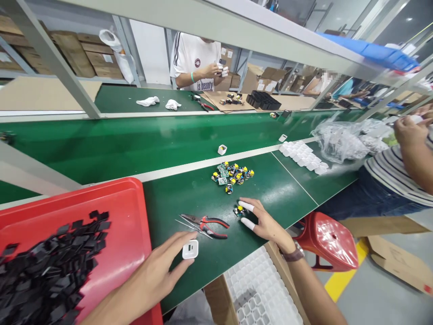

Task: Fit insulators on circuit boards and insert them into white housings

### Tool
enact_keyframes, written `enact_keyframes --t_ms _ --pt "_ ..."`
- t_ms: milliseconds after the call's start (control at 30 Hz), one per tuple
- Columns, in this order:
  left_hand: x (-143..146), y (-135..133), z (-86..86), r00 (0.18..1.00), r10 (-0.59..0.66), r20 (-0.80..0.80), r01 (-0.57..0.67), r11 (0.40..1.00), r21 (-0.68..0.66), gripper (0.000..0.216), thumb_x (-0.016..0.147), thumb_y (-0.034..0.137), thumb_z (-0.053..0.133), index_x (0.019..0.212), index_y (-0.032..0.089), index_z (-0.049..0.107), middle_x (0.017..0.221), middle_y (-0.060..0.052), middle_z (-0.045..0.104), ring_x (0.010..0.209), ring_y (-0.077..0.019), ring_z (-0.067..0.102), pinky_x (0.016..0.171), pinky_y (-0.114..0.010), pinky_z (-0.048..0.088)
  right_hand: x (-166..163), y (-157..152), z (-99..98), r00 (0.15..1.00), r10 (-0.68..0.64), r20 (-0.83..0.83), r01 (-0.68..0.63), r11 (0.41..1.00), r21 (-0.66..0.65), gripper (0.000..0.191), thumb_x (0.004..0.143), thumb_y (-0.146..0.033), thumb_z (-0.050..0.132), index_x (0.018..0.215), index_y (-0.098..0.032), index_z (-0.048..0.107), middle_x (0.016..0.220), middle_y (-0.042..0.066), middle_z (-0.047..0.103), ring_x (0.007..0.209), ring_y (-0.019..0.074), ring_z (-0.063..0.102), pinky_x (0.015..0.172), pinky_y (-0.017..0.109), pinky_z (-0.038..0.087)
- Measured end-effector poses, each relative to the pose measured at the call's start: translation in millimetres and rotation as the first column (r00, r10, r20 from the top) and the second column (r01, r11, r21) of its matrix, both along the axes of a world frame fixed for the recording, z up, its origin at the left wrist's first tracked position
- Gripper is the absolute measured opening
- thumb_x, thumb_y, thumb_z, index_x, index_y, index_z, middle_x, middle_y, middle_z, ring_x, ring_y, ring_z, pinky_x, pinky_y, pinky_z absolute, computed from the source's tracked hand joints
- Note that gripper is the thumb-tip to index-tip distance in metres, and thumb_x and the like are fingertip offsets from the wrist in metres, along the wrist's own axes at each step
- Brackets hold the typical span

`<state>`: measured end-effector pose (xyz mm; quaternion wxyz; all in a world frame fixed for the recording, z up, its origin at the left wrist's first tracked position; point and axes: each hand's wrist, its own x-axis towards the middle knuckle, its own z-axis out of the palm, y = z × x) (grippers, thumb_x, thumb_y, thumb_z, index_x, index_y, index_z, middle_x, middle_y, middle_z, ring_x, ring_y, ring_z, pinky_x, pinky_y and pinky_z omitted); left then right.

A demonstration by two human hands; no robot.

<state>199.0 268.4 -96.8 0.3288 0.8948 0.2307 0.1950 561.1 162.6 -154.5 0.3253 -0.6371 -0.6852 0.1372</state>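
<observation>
My left hand (160, 266) pinches a small white charger housing (190, 249) between thumb and fingers, just above the green table near its front edge. My right hand (262, 221), with white finger cots on two fingers, rests on the table and closes on a small circuit board with yellow parts (238, 210). A pile of the same small circuit boards (232, 174) lies further back on the table. Red-handled pliers (206, 223) and thin tweezers (189, 225) lie between my two hands.
A red tray (111, 203) full of black parts sits at the left. A white cell tray in a cardboard box (264, 289) is below the table edge. White housings (302, 155) and a plastic bag (341, 140) lie at right by a seated person (399, 176). Another person (196, 61) works across the green conveyor (135, 140).
</observation>
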Motion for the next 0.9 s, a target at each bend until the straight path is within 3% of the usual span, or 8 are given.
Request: enact_keyframes --t_ms 67,167,267,333,467,667,900 --pt "-0.3 -2.2 3.8 1.000 0.010 0.006 -0.010 0.999 -0.032 0.045 0.101 0.021 0.058 0.145 0.032 0.051 0.133 -0.004 0.068 0.118 -0.0195 0.071 0.102 -0.033 0.060 3.0 -2.8 -3.8 0.999 0.032 -0.025 -0.031 0.999 0.034 0.040 0.100 -0.025 0.062 0.139 -0.028 0.061 0.129 0.011 0.068 0.126 0.0274 0.060 0.107 0.052 0.053" --pt "-0.2 -6.0 7.6 1.000 0.019 -0.002 -0.019 0.997 -0.076 0.049 0.101 0.018 0.056 0.147 0.031 0.048 0.132 -0.005 0.068 0.118 -0.0197 0.069 0.102 -0.037 0.060 -11.5 -7.1 -3.6 0.996 -0.014 -0.086 0.024 0.993 0.118 0.034 0.098 -0.025 0.065 0.133 -0.025 0.064 0.114 0.011 0.071 0.108 0.0268 0.066 0.096 0.049 0.057" --pt "1.4 -9.6 7.7 0.998 0.050 0.030 -0.047 0.996 -0.075 0.051 0.100 0.017 0.059 0.148 0.030 0.047 0.131 -0.007 0.068 0.119 -0.0214 0.068 0.103 -0.041 0.059 -53.0 -13.3 15.3 0.981 0.016 -0.194 0.030 0.972 0.232 0.039 0.095 -0.020 0.069 0.132 -0.027 0.062 0.112 0.010 0.070 0.101 0.0260 0.068 0.091 0.046 0.058" --pt "3.5 -12.0 7.5 0.994 0.079 0.076 -0.074 0.996 -0.057 0.052 0.099 0.017 0.062 0.147 0.029 0.048 0.129 -0.008 0.069 0.119 -0.0228 0.068 0.102 -0.043 0.059 -87.1 -17.7 34.0 0.960 0.131 -0.247 -0.054 0.954 0.296 0.044 0.093 -0.013 0.067 0.135 -0.028 0.062 0.113 0.010 0.070 0.104 0.0269 0.067 0.089 0.046 0.058" --pt "6.5 -17.5 13.1 0.982 0.089 0.167 -0.088 0.996 -0.012 0.051 0.099 0.016 0.064 0.146 0.026 0.049 0.127 -0.011 0.067 0.120 -0.0237 0.066 0.101 -0.043 0.059 -134.9 -20.5 54.6 0.952 0.238 -0.194 -0.145 0.905 0.400 0.062 0.091 -0.002 0.063 0.148 -0.024 0.051 0.120 0.014 0.067 0.110 0.0301 0.064 0.092 0.052 0.057" --pt "4.6 -23.1 23.3 0.981 0.067 0.183 -0.077 0.996 0.051 0.049 0.098 0.015 0.064 0.144 0.024 0.052 0.123 -0.010 0.066 0.116 -0.0229 0.065 0.098 -0.040 0.061 -142.4 -16.6 47.0 0.965 0.229 -0.124 -0.159 0.895 0.417 0.066 0.091 -0.002 0.065 0.151 -0.024 0.048 0.121 0.015 0.069 0.111 0.0308 0.065 0.092 0.054 0.058" --pt "5.3 -25.6 24.1 0.982 0.055 0.178 -0.067 0.996 0.061 0.051 0.097 0.013 0.064 0.145 0.024 0.051 0.123 -0.010 0.065 0.115 -0.0223 0.066 0.098 -0.038 0.060 -142.2 -16.7 55.7 0.961 0.262 -0.095 -0.198 0.882 0.429 0.069 0.090 -0.001 0.065 0.152 -0.023 0.046 0.119 0.015 0.069 0.108 0.0307 0.065 0.089 0.053 0.059"
